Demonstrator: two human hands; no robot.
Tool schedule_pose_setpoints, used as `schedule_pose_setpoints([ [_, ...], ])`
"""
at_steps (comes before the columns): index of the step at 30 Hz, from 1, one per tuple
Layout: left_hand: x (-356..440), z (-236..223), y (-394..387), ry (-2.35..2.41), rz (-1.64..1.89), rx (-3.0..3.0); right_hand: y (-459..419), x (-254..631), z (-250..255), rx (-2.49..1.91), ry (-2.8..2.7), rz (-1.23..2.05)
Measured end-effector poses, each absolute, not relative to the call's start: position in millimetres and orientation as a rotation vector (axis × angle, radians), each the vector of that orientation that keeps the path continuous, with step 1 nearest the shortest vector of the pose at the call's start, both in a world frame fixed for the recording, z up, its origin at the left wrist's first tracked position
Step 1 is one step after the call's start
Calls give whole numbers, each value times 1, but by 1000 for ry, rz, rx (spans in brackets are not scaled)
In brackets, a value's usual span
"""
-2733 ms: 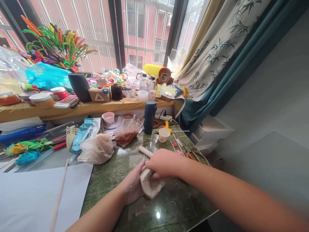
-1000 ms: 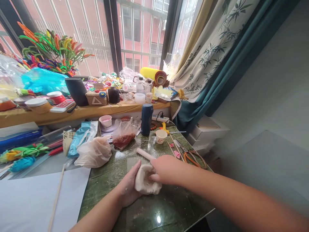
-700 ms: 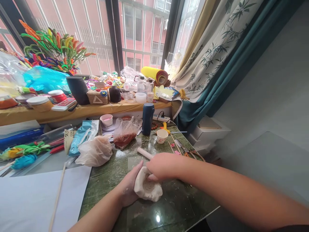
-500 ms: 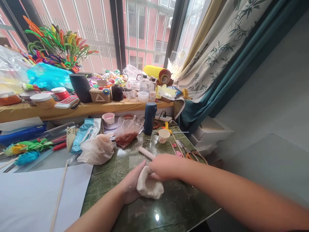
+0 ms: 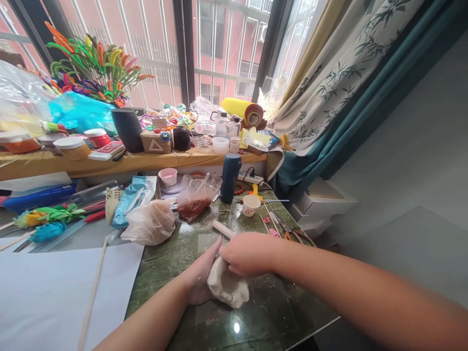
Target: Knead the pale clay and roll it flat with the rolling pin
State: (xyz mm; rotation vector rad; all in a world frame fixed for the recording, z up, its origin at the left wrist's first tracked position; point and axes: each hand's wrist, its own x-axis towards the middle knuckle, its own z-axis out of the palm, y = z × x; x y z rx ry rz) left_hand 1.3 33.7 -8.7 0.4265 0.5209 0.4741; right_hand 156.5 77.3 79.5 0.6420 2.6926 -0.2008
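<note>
A hollowed lump of white clay (image 5: 228,288), shaped like a rough bowl with an uneven rim, is held just above the dark green table (image 5: 157,273). Cupped round its left side is my left hand (image 5: 203,275), thumb pointing up along the edge. My right hand (image 5: 246,254) reaches across from the right, its curled fingers pinching the far rim of the clay; the fingertips are partly hidden. Just beyond my right hand lies a pale rolling pin (image 5: 223,229), partly covered by it.
Behind stand a paper cup (image 5: 251,205), a dark blue bottle (image 5: 230,179) and a bag of reddish-brown material (image 5: 195,200). A crumpled plastic bag (image 5: 150,224) lies left, near white paper (image 5: 73,287) with a thin stick (image 5: 94,292). Pliers and sticks lie at right.
My right fingers have shifted along the rim toward my left thumb. The clay's opening looks slightly different, and the whole view has moved a little.
</note>
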Motion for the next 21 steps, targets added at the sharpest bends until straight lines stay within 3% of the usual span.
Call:
schedule_pose_setpoints([
  [21, -2, -15, 40, 481, 340, 341, 88, 147, 85, 489, 2683, -227],
])
